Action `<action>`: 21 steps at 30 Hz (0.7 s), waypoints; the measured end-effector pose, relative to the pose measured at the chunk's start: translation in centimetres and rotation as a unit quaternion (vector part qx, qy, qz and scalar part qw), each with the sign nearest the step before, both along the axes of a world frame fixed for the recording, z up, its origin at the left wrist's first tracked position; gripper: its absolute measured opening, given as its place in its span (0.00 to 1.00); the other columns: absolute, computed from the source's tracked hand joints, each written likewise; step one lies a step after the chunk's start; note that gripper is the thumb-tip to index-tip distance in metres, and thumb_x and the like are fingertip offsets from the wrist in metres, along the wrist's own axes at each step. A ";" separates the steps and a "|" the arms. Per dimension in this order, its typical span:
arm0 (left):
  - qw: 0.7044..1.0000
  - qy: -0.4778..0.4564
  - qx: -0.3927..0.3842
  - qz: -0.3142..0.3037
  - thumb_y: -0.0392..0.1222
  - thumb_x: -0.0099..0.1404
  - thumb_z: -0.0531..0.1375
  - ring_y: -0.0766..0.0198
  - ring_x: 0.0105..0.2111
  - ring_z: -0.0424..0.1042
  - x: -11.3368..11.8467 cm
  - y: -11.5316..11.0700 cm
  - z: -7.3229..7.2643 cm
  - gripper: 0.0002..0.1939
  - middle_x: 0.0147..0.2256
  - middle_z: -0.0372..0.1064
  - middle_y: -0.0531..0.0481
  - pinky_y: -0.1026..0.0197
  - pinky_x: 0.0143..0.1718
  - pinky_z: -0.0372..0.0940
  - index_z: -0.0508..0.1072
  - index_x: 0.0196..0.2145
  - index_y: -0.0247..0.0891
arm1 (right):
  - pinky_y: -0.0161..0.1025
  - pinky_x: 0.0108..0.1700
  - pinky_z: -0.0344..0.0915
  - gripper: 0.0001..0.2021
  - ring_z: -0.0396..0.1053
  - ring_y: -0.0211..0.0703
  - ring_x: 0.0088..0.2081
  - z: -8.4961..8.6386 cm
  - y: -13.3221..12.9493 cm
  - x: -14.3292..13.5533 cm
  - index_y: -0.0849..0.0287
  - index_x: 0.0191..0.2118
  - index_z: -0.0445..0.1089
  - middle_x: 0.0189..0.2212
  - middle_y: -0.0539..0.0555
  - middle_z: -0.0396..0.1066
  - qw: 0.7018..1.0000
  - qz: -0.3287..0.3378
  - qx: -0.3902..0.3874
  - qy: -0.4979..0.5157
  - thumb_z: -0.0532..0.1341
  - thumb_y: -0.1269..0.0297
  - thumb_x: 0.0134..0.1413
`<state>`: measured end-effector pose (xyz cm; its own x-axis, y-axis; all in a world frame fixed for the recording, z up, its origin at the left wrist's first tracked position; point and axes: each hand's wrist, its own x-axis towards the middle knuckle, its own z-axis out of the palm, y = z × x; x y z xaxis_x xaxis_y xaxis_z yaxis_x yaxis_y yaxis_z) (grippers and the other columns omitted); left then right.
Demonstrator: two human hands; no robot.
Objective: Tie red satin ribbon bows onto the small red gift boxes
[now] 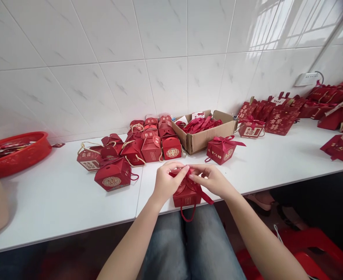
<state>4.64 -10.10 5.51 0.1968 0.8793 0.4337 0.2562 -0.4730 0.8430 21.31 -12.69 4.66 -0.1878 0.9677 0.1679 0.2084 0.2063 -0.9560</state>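
Observation:
At the table's front edge stands a small red gift box (186, 197) with a cord handle hanging down in front. A red ribbon (204, 195) crosses its top, one tail trailing to the right. My left hand (169, 179) pinches the ribbon at the top of the box, thumb against fingers. Close beside it, my right hand (210, 179) also pinches the ribbon, the fingertips of both hands nearly meeting. The exact fold of ribbon between the fingers is partly hidden. Just behind my hands sits another red gift box (220, 151) topped with a tied bow.
Several red boxes (150, 146) with cord handles cluster at the back left. A cardboard box (199, 142) holds red ribbons. Further right are red gift bags (280, 119). A red plastic basin (22, 159) stands far left. A socket strip (306, 79) is on the wall.

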 end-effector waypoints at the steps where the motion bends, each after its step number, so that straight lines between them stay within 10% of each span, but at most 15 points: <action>1: 1.000 0.004 0.020 0.008 0.44 0.57 0.63 0.59 0.34 0.72 0.0 0.0 0.0 0.06 0.31 0.74 0.47 0.60 0.37 0.66 0.77 0.26 0.40 | 0.38 0.36 0.63 0.15 0.69 0.42 0.33 0.0 0.0 -0.3 0.60 0.43 0.74 0.32 0.54 0.75 1.000 -0.007 0.009 -0.005 0.60 0.60 0.52; 12: 0.997 0.059 0.021 0.042 0.48 0.65 0.53 0.58 0.41 0.71 -1.5 1.1 -1.2 0.13 0.37 0.73 0.46 0.59 0.45 0.62 0.75 0.34 0.40 | 0.40 0.39 0.65 0.11 0.71 0.43 0.34 -1.8 0.2 -2.1 0.61 0.35 0.71 0.33 0.56 0.75 0.993 -0.085 0.005 0.077 0.58 0.59 0.51; 17: 0.985 0.150 -0.079 0.045 0.52 0.58 0.60 0.62 0.28 0.68 -4.1 1.6 -2.4 0.12 0.28 0.72 0.50 0.63 0.30 0.59 0.72 0.28 0.39 | 0.39 0.39 0.67 0.09 0.73 0.43 0.34 -2.1 0.2 -2.5 0.61 0.36 0.68 0.31 0.56 0.75 0.990 -0.066 -0.037 0.118 0.57 0.61 0.52; 21: 0.987 0.124 -0.101 -0.001 0.49 0.55 0.62 0.68 0.20 0.57 -5.0 1.5 -0.6 0.16 0.18 0.58 0.56 0.66 0.22 0.53 0.64 0.18 0.38 | 0.37 0.34 0.65 0.05 0.72 0.43 0.30 -1.8 0.2 -3.3 0.60 0.31 0.69 0.26 0.54 0.75 0.993 -0.110 -0.031 0.000 0.59 0.65 0.49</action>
